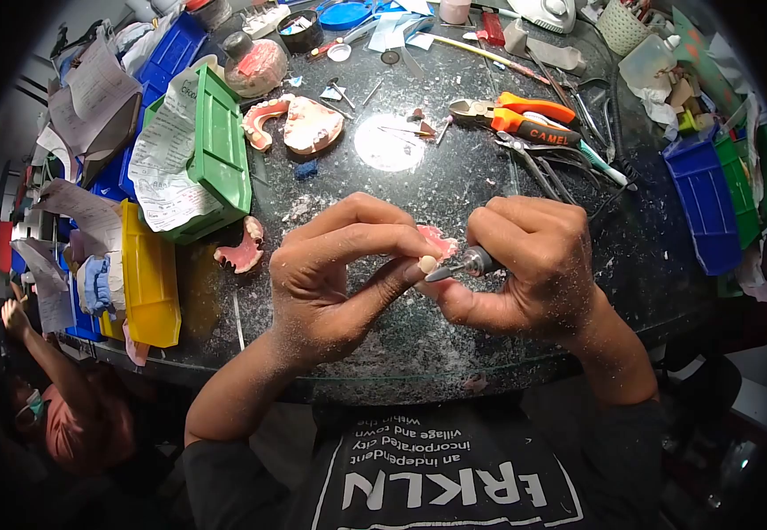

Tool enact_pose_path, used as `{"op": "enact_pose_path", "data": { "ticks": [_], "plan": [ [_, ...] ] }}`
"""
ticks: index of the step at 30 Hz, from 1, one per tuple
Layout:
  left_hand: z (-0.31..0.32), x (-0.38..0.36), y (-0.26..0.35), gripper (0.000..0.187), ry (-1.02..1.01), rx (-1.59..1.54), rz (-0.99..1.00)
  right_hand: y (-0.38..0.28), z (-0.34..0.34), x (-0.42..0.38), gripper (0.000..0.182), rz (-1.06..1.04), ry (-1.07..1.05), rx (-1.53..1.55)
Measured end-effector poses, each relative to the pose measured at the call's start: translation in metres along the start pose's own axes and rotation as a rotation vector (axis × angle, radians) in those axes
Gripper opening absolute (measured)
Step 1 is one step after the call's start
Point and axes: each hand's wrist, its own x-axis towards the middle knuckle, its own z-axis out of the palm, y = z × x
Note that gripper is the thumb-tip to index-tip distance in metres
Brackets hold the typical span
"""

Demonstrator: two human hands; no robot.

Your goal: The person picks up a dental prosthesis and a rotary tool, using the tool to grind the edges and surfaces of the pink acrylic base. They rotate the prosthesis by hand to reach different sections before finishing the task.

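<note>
Between the thumb and index finger of my left hand (335,274) is a small cream artificial tooth (427,264). My right hand (533,265) is closed around a rotary handpiece (479,261), most of its body hidden in the palm. The handpiece's grey pointed bur (443,273) lies right at the tooth. Just beyond the fingertips, between both hands, a pink denture base (437,239) shows in part. Another pink denture piece (240,248) with teeth rests on the bench left of my left hand. White dust coats my hands and wrists.
Pliers with orange handles (533,124) and other metal tools lie at the right. A dental model (313,125) sits farther back. Green (222,141) and yellow (147,274) bins with papers line the left; a blue bin (706,208) stands right. Another person (92,415) is at lower left.
</note>
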Motion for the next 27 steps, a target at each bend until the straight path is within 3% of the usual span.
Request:
{"op": "enact_pose_path", "data": {
  "ticks": [6,21,27],
  "plan": [
    [-0.0020,0.0000,-0.0033,0.022,-0.019,0.006,0.024,-0.0007,-0.0006,0.0003,0.055,-0.005,-0.008,-0.004],
    [-0.0022,-0.0008,0.0033,0.012,-0.043,-0.015,-0.063,0.0010,-0.0001,0.0009,0.059,-0.010,0.010,-0.002],
    [-0.0063,-0.0024,0.0035,0.014,-0.056,-0.183,-0.279,0.0035,-0.0009,0.0021,0.060,0.022,0.080,0.004]
  ]
}}
